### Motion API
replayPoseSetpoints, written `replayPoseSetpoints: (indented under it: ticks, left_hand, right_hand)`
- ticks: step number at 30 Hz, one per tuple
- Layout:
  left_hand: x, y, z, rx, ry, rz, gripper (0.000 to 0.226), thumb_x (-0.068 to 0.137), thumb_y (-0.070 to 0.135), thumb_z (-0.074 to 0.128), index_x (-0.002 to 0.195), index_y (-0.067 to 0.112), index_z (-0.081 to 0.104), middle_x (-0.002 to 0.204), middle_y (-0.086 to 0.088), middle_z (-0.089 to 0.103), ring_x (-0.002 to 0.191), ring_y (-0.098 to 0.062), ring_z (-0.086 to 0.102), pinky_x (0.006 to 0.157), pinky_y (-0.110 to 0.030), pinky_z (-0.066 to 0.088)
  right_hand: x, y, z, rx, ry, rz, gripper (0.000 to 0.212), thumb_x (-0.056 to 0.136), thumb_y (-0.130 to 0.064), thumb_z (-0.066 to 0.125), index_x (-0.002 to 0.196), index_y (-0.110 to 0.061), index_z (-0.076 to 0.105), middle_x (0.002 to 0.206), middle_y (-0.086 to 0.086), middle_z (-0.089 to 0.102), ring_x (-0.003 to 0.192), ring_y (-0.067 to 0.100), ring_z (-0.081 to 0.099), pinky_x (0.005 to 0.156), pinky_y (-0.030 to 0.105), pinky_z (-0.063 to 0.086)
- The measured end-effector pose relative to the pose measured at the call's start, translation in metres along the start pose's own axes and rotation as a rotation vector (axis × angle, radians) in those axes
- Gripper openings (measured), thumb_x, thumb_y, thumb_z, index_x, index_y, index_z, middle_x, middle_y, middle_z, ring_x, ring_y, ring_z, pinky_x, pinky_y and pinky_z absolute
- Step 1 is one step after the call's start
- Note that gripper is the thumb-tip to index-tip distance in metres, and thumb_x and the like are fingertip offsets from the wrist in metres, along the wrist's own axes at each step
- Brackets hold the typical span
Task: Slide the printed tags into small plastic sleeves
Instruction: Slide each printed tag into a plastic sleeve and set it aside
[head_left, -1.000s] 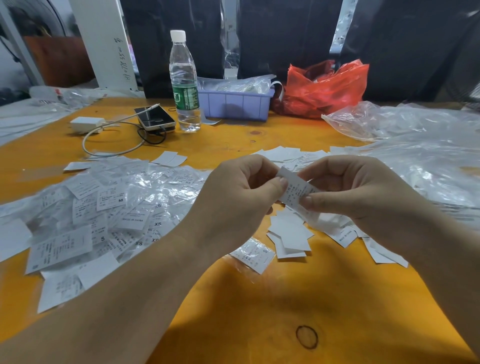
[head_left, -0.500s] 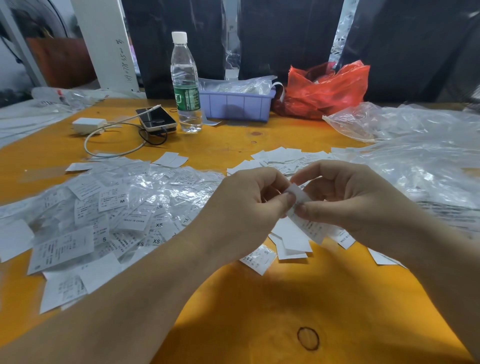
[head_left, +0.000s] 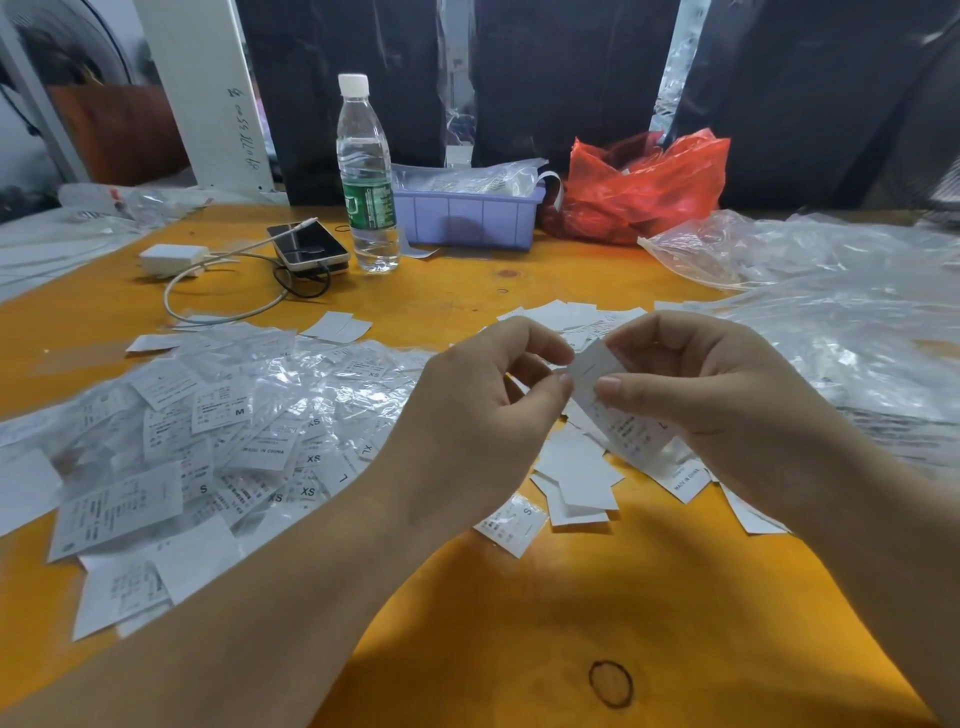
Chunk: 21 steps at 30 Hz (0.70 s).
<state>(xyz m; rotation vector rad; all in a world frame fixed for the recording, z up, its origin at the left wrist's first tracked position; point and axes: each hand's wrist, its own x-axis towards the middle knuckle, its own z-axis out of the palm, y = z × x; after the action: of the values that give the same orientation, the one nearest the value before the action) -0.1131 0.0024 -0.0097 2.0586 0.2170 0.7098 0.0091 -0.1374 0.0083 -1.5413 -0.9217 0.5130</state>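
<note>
Purple bin (head_left: 467, 221) of plastic packets (head_left: 462, 179)

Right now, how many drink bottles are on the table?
1. The clear water bottle stands upright at the back of the table, between the phone and the purple bin. Others may be hidden behind the bags.

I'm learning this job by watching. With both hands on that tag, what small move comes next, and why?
Probably push the tag further into its sleeve. Both the left hand and the right hand pinch it above the table, and its upper end looks bare; the sleeve itself is hard to see.
</note>
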Motion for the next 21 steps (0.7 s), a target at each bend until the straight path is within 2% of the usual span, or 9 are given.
replayPoseSetpoints:
  ticks: [5, 8, 11, 14, 17, 21]
  left_hand:
    - [-0.0004, 0.0004, 0.0004, -0.004, -0.037, -0.007, 0.008, 0.092, 0.035, 0.058, 0.093, 0.034, 0.065, 0.08, 0.014, 0.065, 0.069, -0.012, 0.063, 0.06, -0.035, 0.056]
    - [-0.0018, 0.0016, 0.0005, -0.011, -0.073, -0.001, 0.017, 0.083, 0.046, 0.057, 0.095, 0.035, 0.064, 0.082, 0.014, 0.065, 0.069, -0.008, 0.063, 0.056, -0.023, 0.053]
    - [-0.0027, 0.0016, 0.0017, 0.001, -0.09, 0.015, 0.013, 0.086, 0.033, 0.069, 0.098, 0.033, 0.064, 0.081, 0.012, 0.065, 0.064, -0.006, 0.059, 0.052, -0.016, 0.046]
    - [-0.0025, 0.0015, 0.0011, 0.008, -0.081, 0.008, 0.013, 0.088, 0.023, 0.069, 0.097, 0.032, 0.065, 0.081, 0.011, 0.064, 0.065, -0.009, 0.058, 0.051, -0.018, 0.048]
    - [-0.0008, 0.0022, -0.0008, -0.031, -0.073, -0.019, 0.014, 0.09, 0.02, 0.066, 0.096, 0.032, 0.066, 0.081, 0.008, 0.065, 0.068, -0.015, 0.061, 0.055, -0.03, 0.055]
    - [0.0016, 0.002, -0.0038, -0.057, -0.053, -0.055, 0.014, 0.091, 0.018, 0.063, 0.095, 0.032, 0.064, 0.084, 0.007, 0.067, 0.072, -0.018, 0.062, 0.06, -0.038, 0.056]
  right_hand:
    - [-0.0001, 0.0003, 0.0008, -0.005, -0.003, 0.042, 0.038, 0.063, -0.02, 0.074, 0.099, -0.01, 0.068, 0.089, 0.008, 0.073, 0.079, 0.017, 0.067, 0.07, 0.027, 0.049]
    - [-0.0001, 0.0003, 0.0013, 0.031, -0.02, 0.049, 0.038, 0.063, -0.019, 0.073, 0.099, -0.008, 0.067, 0.089, 0.01, 0.073, 0.08, 0.019, 0.067, 0.072, 0.03, 0.048]
    - [0.0004, 0.0005, 0.0012, 0.066, -0.041, 0.049, 0.038, 0.063, -0.018, 0.072, 0.097, -0.005, 0.066, 0.086, 0.011, 0.072, 0.081, 0.022, 0.068, 0.071, 0.03, 0.052]
    - [0.0008, 0.0004, 0.0021, 0.078, -0.055, 0.048, 0.033, 0.064, -0.014, 0.072, 0.095, -0.003, 0.066, 0.081, 0.01, 0.072, 0.077, 0.02, 0.069, 0.063, 0.025, 0.053]
    - [0.0015, 0.0, 0.0021, 0.097, -0.042, 0.048, 0.03, 0.064, -0.013, 0.071, 0.092, -0.002, 0.066, 0.079, 0.009, 0.072, 0.071, 0.014, 0.069, 0.056, 0.017, 0.05]
    - [0.0027, -0.0008, -0.0008, 0.113, -0.033, 0.055, 0.025, 0.064, -0.016, 0.071, 0.085, -0.004, 0.065, 0.084, 0.014, 0.073, 0.076, 0.021, 0.07, 0.059, 0.022, 0.053]
